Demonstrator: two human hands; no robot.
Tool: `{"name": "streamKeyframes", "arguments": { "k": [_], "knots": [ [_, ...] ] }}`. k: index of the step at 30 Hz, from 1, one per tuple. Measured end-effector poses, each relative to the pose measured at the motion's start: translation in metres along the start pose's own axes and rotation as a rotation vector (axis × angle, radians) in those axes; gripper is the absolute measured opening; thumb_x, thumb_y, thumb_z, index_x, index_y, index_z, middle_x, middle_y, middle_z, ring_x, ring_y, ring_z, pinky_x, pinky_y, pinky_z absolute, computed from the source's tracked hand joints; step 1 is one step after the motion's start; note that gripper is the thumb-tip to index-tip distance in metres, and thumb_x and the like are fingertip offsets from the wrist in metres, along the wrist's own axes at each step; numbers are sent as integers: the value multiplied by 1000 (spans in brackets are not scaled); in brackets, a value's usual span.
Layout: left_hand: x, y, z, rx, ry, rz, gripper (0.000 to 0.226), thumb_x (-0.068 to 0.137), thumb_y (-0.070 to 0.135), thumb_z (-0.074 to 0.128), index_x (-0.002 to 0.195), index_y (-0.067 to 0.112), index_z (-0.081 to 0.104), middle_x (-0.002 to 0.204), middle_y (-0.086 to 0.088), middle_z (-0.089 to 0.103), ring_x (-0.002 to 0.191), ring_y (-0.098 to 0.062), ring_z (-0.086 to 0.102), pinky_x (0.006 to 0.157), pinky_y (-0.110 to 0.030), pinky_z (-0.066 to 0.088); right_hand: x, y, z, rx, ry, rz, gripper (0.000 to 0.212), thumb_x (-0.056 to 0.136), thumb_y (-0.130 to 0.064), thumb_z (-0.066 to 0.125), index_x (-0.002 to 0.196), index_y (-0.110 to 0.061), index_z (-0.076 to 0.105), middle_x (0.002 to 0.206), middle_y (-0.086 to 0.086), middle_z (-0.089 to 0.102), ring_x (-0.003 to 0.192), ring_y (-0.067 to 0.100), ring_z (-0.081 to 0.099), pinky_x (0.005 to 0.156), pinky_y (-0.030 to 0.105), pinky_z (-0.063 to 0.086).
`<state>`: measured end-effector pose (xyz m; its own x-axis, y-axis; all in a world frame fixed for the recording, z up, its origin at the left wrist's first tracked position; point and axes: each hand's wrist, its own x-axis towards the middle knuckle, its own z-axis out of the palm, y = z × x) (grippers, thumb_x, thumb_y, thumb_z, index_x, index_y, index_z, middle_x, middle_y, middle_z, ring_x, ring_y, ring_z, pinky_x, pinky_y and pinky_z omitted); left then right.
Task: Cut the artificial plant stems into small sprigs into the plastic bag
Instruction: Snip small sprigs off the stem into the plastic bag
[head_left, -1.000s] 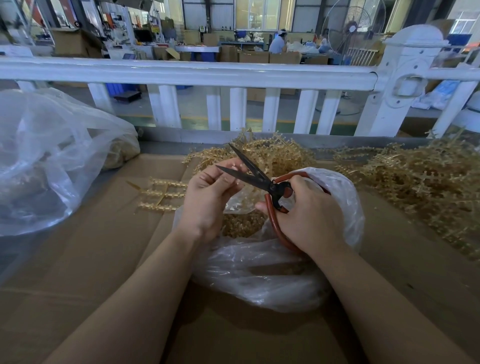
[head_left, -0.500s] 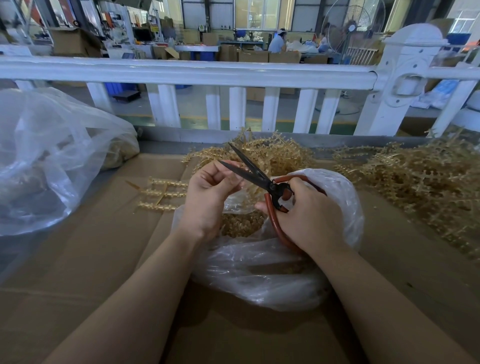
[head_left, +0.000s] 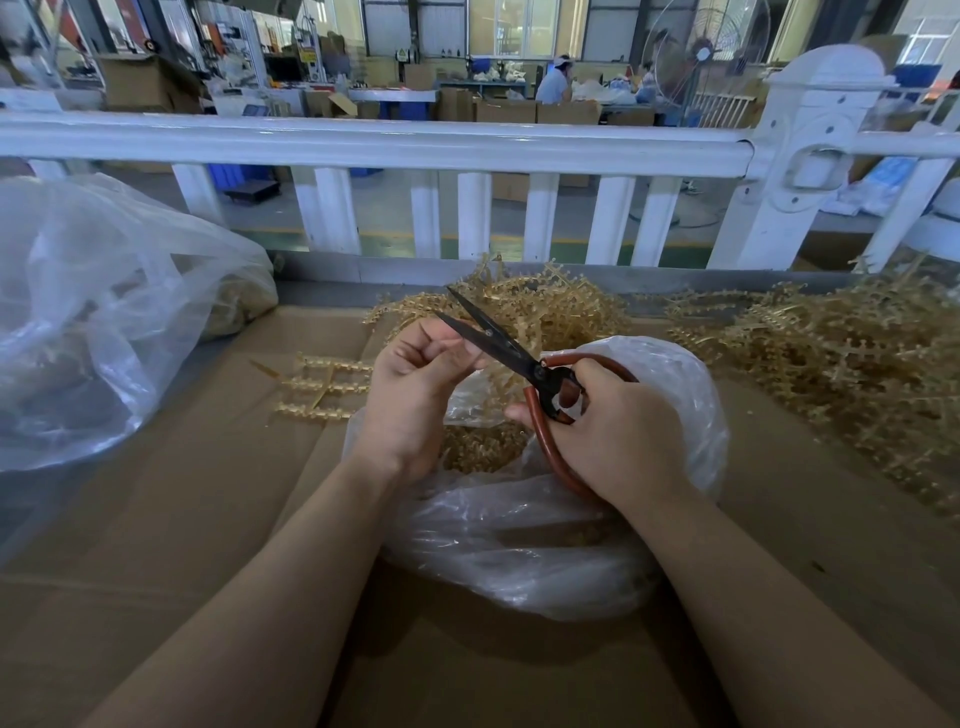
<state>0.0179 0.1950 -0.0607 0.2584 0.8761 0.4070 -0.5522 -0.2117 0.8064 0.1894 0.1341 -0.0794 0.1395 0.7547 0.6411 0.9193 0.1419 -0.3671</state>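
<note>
Since half a second ago, little shifts: both hands stay over the bag mouth and the blades remain parted at much the same angle.

Item, left hand (head_left: 410, 384): fingers curled toward the palm, thumb and fingertips pinched together just beside the lower blade. Whatever stem piece it pinches is hidden inside that grip; I cannot tell its length or how it lies.

Item, right hand (head_left: 608, 431): grip clamped around the red-brown handle loops of the scissors (head_left: 511, 348). Blades black, apart, pointing up and away to the left from this grip, their tips beyond the left fingertips.

Item, plastic bag (head_left: 670, 395): clear, crumpled on the worktop (head_left: 182, 545), directly beneath both grips, mouth open upward. Cut sprigs (head_left: 480, 444) lie heaped inside, below the left wrist.

Item, uncut stems (head_left: 841, 358): golden tangle to the right of the right-hand grip, well apart from it; a second pile (head_left: 550, 306) sits just beyond the blade tips.

Item, loose stem (head_left: 322, 384): flat on the worktop left of the left-hand grip, long axis roughly side to side.

Judgement: the cut turns on the pinched piece lying across the open blades, above the bag mouth, so that the offcut drops straight in.
</note>
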Motion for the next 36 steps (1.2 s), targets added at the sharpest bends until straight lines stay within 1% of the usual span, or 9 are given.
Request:
{"name": "streamKeyframes", "arguments": {
  "k": [5,10,16,20,24,26,29,33,36],
  "knots": [
    [-1,1,-1,-7,6,-49,5,87,-6,58,86,-1,58,73,-9,59,69,-18,56,84,-34,50,0,-1,-1,13,-11,-5,75,73,-92,37,85,-24,66,74,-13,66,65,6,59,60,26,53],
    [-2,3,0,27,27,-66,17,92,-11,48,85,-1,59,69,-7,59,67,-18,54,81,-33,50,0,-2,-2,0,-25,-12,71,73,-89,41,82,-23,64,71,-13,63,62,7,57,57,27,52],
    [-2,3,0,18,61,-63,4,85,-3,58,88,-1,57,77,-13,55,73,-21,52,85,-35,47,1,-2,-3,5,-49,2,77,71,-92,38,84,-22,66,75,-12,67,65,9,61,62,31,56],
    [-2,0,-4,-8,58,-48,14,80,6,68,88,-2,60,75,-7,64,72,-17,57,82,-29,51,1,-1,-3,3,-47,1,73,71,-91,39,80,-22,63,72,-12,65,63,9,60,62,33,56],
    [-1,-1,-4,22,69,-25,6,79,1,69,78,5,64,78,-12,62,71,-17,59,79,-28,53,1,0,-2,-21,-41,4,73,71,-92,39,86,-25,64,78,-13,67,68,8,62,63,32,57],
    [-1,-1,-4,69,79,-15,10,79,-2,65,74,7,67,76,-8,66,71,-17,59,78,-29,54,1,0,-1,-34,-23,-11,71,73,-90,41,90,-25,64,83,-14,68,72,7,63,63,29,56],
    [-2,-3,-3,177,89,-3,15,86,-10,62,83,4,68,76,-9,67,74,-20,60,82,-35,53,1,0,-1,-65,10,-22,73,74,-91,36,89,-25,63,82,-14,66,72,6,61,60,25,53],
    [-5,-3,1,243,105,9,9,88,-7,63,92,-1,68,75,-8,70,74,-19,64,82,-33,55,1,1,-2,-67,10,-11,74,74,-93,33,88,-27,62,80,-15,64,69,6,58,55,19,44],
    [-6,-2,1,257,110,9,8,88,-7,63,91,-3,69,73,-8,69,75,-21,63,83,-38,53,1,1,-2,-78,8,-8,76,73,-95,29,83,-27,59,75,-15,62,65,5,55,53,20,45]
  ]
}}
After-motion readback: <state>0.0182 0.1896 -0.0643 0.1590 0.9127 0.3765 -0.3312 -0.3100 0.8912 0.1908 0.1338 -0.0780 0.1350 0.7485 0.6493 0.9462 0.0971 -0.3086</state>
